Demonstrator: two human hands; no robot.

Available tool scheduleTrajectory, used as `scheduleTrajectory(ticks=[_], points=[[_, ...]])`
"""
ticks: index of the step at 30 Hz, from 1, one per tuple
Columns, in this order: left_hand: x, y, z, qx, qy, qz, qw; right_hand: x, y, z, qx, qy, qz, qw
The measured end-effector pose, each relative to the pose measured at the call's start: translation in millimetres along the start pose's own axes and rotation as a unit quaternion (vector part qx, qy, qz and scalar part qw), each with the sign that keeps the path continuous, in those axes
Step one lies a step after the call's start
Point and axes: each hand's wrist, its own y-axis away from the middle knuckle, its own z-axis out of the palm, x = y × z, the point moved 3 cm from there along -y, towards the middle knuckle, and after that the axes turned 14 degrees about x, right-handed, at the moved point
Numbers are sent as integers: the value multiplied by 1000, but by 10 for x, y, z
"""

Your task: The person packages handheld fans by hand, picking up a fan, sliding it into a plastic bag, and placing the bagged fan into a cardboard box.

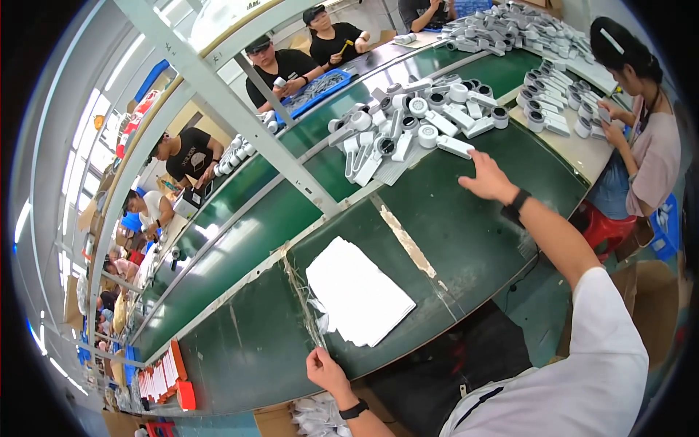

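My right hand (pixel 489 178) is stretched out with thumb and fingers apart. Its fingertips are at the near end of a white handheld device (pixel 455 147), on the front edge of a large pile of such round-headed devices (pixel 419 105). Contact cannot be made out. At the near edge of the green table, my left hand (pixel 328 373) is closed, thumb against curled fingers; anything inside is hidden. Between my hands, a stack of white sheets or flat bags (pixel 360 291) lies on the green tabletop (pixel 247 320).
A metal post (pixel 269 142) rises from the bench behind the stack. Right, a seated person (pixel 644 138) handles a device beside more rows. Several people work across the belt near a blue tray (pixel 313 95). Orange boxes (pixel 164 375) stand at left; a carton of clear bags (pixel 320 415) sits below.
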Motion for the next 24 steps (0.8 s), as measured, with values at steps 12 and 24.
scheduleTrajectory(ticks=[12, 24], points=[[-58, -28, -44, 42, -16, -16, 999, 222, -600, 681, -7, 155, 1, 988], [102, -59, 17, 9, -20, -9, 1000, -643, 917, -165, -336, -633, 266, 644]])
